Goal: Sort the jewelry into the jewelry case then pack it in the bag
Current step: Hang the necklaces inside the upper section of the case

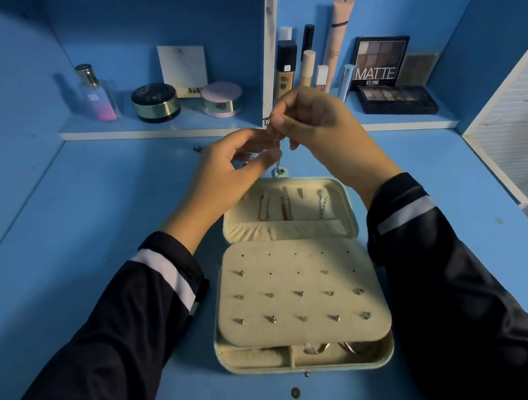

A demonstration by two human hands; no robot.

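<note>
Right hand (pixel 316 120) and left hand (pixel 235 166) just below both pinch thin chain (pixel 277 143); slack may snag or slip onto jewelry case (pixel 353 218)

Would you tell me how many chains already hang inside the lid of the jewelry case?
3: a left chain, a middle chain and a right chain; the left hand may hide another.

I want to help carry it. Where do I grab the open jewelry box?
Probably by the base's two side walls, one hand from each side, kept level. The jewelry case lies open and flat, its lid folded back, and studs sit on the top panel, so avoid pressing there.
</note>
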